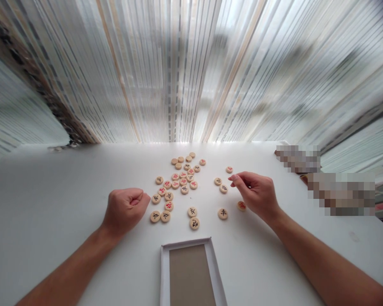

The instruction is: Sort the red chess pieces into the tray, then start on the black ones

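Observation:
Round wooden Chinese chess pieces [183, 181] lie scattered on the white table, some with red characters, some with black, and several at the back showing blank faces. My left hand [126, 209] rests as a fist at the left of the group, close to a black-marked piece [156, 199]. To the right, my right hand [257, 193] is curled with thumb and fingertips drawn together, and no piece shows between them. Its fingertips are just in front of a red-marked piece [229, 169] and beside a black-marked piece [224, 188]. Another red piece [241, 205] lies partly under this hand.
A shallow white box [217, 272] with a grey-brown bottom lies at the near edge of the view. Striped sheer curtains [153, 85] hang behind the table [67, 178]. Blurred-out items [341, 193] stand at the right edge.

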